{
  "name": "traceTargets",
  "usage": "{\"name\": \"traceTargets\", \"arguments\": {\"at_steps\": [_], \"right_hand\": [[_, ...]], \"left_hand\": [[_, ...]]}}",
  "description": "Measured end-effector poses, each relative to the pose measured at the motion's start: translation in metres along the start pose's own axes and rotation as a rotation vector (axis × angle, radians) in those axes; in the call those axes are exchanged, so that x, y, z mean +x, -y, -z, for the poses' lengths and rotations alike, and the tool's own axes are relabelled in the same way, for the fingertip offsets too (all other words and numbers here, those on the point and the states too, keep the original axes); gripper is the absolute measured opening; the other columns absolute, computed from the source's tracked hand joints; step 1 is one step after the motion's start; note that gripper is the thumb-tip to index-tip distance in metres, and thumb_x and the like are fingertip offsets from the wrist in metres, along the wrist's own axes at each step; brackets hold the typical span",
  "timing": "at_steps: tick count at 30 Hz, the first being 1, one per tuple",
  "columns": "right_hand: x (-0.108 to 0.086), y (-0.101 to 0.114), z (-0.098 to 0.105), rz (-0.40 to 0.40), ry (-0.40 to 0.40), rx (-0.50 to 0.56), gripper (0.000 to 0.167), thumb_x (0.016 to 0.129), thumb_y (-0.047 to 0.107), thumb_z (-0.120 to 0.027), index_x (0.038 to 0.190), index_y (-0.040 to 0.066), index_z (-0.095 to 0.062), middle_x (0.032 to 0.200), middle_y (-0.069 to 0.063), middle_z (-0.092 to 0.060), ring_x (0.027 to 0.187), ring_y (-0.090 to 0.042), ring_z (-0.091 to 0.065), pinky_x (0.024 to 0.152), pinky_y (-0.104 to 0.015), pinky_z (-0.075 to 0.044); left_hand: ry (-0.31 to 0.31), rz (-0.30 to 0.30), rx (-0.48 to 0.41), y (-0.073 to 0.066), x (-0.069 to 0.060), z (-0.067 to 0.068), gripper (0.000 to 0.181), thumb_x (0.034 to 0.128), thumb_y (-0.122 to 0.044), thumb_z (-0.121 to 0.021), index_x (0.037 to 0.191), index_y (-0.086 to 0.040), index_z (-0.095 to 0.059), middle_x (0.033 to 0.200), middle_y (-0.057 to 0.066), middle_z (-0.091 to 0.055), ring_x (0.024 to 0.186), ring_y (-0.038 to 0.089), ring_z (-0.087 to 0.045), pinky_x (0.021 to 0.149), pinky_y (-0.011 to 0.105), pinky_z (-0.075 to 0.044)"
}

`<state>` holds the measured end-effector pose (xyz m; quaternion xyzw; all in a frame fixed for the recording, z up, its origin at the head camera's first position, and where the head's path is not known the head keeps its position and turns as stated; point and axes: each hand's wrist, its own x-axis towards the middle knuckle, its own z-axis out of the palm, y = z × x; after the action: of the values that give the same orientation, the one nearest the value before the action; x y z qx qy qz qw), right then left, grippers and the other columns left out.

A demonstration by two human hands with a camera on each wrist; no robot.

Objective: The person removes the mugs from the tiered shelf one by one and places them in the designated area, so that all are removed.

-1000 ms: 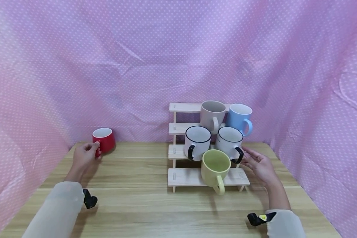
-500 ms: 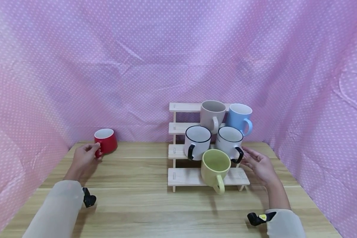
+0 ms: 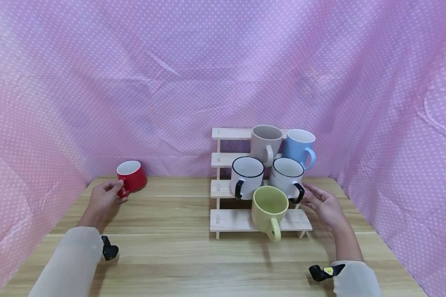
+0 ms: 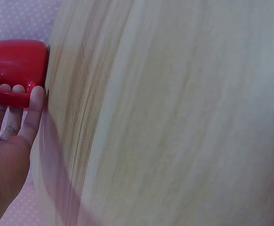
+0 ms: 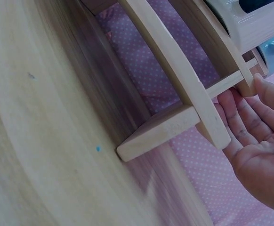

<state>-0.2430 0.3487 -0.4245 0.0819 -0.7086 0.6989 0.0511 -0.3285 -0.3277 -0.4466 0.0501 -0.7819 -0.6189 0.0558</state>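
Note:
A red mug (image 3: 133, 180) with a white inside stands at the back left of the table. My left hand (image 3: 103, 200) grips its handle; the left wrist view shows fingers passed through the handle (image 4: 10, 98) and the little finger beside it. On the right stands a stepped wooden rack (image 3: 223, 220). My right hand (image 3: 325, 208) is at the rack's right side. In the right wrist view, its thumb lies at a shelf end (image 5: 246, 87) and the other fingers reach behind it, tips partly hidden.
The rack bears a yellow-green mug (image 3: 266, 208), two white mugs (image 3: 247, 181) with black handles, a grey mug (image 3: 262, 146) and a light blue mug (image 3: 296, 148). Pink dotted cloth (image 3: 171, 103) hangs behind and beside the wooden table (image 3: 163, 255).
The red mug has shifted slightly to the right, and my left hand's fingers have changed position a little at its handle. My right hand and the rack stay still.

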Motion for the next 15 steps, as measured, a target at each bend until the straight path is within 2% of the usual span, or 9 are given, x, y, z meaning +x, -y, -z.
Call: {"name": "traceTargets", "arguments": {"at_steps": [5, 9, 13, 15], "right_hand": [[0.001, -0.001, 0.001, -0.001, -0.003, -0.004, 0.061, 0.106, 0.017, -0.058, 0.151, -0.015, -0.032, 0.120, 0.012, -0.070, 0.100, -0.013, -0.070, 0.094, -0.026, -0.057], [0.002, -0.002, 0.001, 0.008, -0.002, 0.000, 0.062, 0.105, 0.017, -0.059, 0.150, -0.016, -0.032, 0.120, 0.011, -0.070, 0.100, -0.013, -0.070, 0.094, -0.027, -0.057], [0.003, -0.003, 0.001, 0.020, 0.002, 0.010, 0.060, 0.105, 0.015, -0.058, 0.150, -0.017, -0.032, 0.120, 0.011, -0.070, 0.099, -0.013, -0.070, 0.094, -0.027, -0.057], [0.002, -0.003, 0.001, 0.022, 0.001, 0.015, 0.060, 0.105, 0.015, -0.058, 0.149, -0.017, -0.033, 0.120, 0.011, -0.070, 0.099, -0.013, -0.070, 0.094, -0.027, -0.057]], "left_hand": [[-0.016, 0.018, 0.058, -0.002, 0.000, -0.001, 0.061, 0.1052, -0.043, -0.053, 0.134, 0.010, -0.051, 0.101, 0.010, -0.059, 0.086, 0.016, -0.066, 0.080, 0.032, -0.063], [-0.052, 0.020, 0.182, -0.007, -0.001, 0.001, 0.065, 0.1045, -0.049, -0.052, 0.134, 0.009, -0.053, 0.116, 0.021, -0.056, 0.098, 0.026, -0.057, 0.075, 0.023, -0.061], [-0.139, -0.060, 0.320, -0.013, -0.001, 0.002, 0.063, 0.1046, -0.048, -0.052, 0.129, 0.009, -0.056, 0.122, 0.027, -0.056, 0.102, 0.032, -0.054, 0.066, 0.014, -0.053], [-0.196, -0.092, 0.354, -0.018, 0.000, 0.001, 0.059, 0.1041, -0.046, -0.053, 0.125, 0.009, -0.059, 0.119, 0.027, -0.059, 0.102, 0.032, -0.055, 0.065, 0.013, -0.049]]}}
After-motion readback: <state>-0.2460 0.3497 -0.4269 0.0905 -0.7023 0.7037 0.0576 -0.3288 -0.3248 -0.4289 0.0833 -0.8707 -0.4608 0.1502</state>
